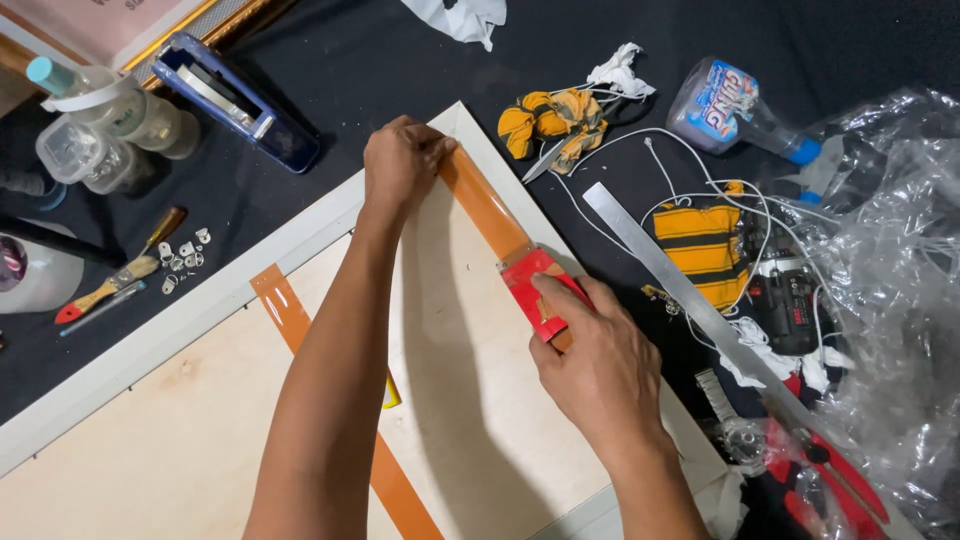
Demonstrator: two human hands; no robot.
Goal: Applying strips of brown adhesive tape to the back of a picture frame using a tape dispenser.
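Note:
A white picture frame lies face down, its pale wooden backing board facing up. My left hand presses the end of a strip of brown tape onto the frame's far corner. My right hand grips a red tape dispenser at the other end of that strip, along the frame's right edge. Another strip of brown tape runs along the left seam of the board, partly hidden under my left forearm.
A long metal ruler lies right of the frame beside a striped orange cloth, a dark power drill, white cord, clear plastic sheeting and a plastic bottle. A blue tape dispenser, brush and small metal clips sit left.

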